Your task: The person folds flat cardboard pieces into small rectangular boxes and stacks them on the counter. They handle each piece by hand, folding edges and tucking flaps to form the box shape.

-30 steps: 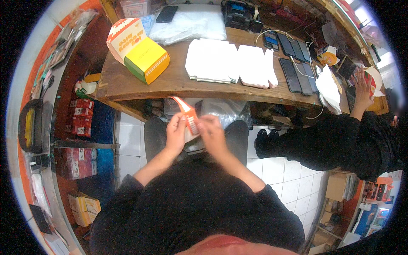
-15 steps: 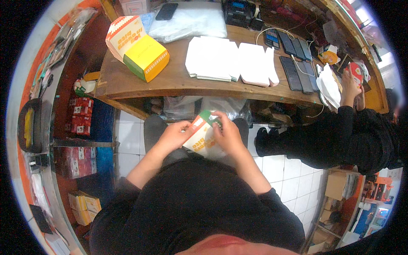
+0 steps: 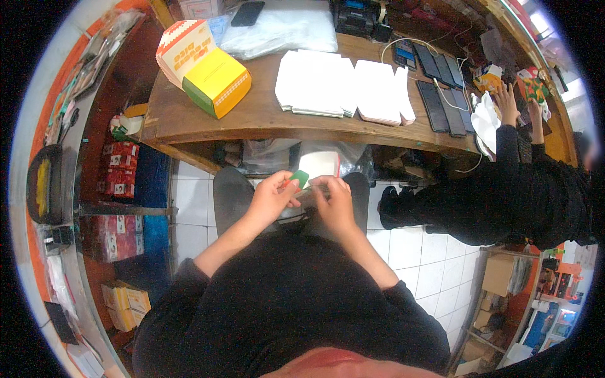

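Observation:
A small cardboard food carton (image 3: 320, 165), white inside with a green flap and a red edge, is held over my lap. My left hand (image 3: 272, 196) pinches the green flap between thumb and fingers. At the carton's near right edge, my right hand (image 3: 334, 200) has its fingers bent and closed on the board; its fingertips are partly hidden. Ahead on the table's left stands a folded-up carton or nested stack (image 3: 220, 82) in yellow, green and orange, its lid raised. Flat white carton blanks (image 3: 315, 85) lie beside it, with a second pile of blanks (image 3: 380, 93) to the right.
The wooden table (image 3: 189, 135) curves across in front of my knees. Several phones (image 3: 435, 104) with cables lie on its right. Clear plastic bags (image 3: 283, 28) and a black device (image 3: 356, 19) stand behind. A co-worker in black (image 3: 479, 201) reaches over the right end. Shelves with boxes (image 3: 120, 170) stand left.
The carton has turned in my hands from its printed outside to its white inside, and moved slightly farther away. My left hand has shifted right onto the green flap. The co-worker's hands have moved.

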Tool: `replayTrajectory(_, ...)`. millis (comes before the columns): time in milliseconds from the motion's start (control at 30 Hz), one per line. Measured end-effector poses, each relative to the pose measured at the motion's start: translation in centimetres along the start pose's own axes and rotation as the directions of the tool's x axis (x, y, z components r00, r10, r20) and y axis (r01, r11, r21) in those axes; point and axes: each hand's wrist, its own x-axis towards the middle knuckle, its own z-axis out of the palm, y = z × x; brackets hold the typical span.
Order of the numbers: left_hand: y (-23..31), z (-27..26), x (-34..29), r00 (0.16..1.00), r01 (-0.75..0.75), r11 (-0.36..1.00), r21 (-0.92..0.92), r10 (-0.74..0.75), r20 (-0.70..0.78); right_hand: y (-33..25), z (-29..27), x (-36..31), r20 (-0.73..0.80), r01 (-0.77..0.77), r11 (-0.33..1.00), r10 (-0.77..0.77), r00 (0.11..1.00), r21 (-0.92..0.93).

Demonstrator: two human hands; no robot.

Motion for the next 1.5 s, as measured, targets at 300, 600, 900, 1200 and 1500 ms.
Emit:
replayTrajectory(300,0.5,-2.0,0.0,0.923,0.001,0.993,0.116,-0.045,0.381,0.9,-0.3,-0.9,0.029,0.348,0.937,-0.349,0.937,0.032)
replayTrajectory(600,0.4,-3.0,0.0,0.843,-0.133,0.948,0.289,-0.046,0.537,0.1,-0.3,-1.1,0.142,0.18,0.98,-0.191,0.971,0.088)
replayTrajectory(900,-0.3,-2.9,0.9,0.843,0.08,0.99,0.118,-0.13,0.522,0.0,0.5,-0.9,0.079,0.234,0.966,-0.243,0.967,0.112)
replayTrajectory(1200,-0.1,-2.9,0.5,0.879,0.121,0.99,0.068,-0.139,0.456,-0.1,-0.3,-0.8,0.159,0.218,0.973,-0.228,0.961,0.077)
replayTrajectory(1500,-0.1,-2.8,0.3,0.862,0.108,0.992,0.067,-0.127,0.49,-0.1,0.6,-1.2,0.005,0.281,0.951,-0.284,0.959,0.127)
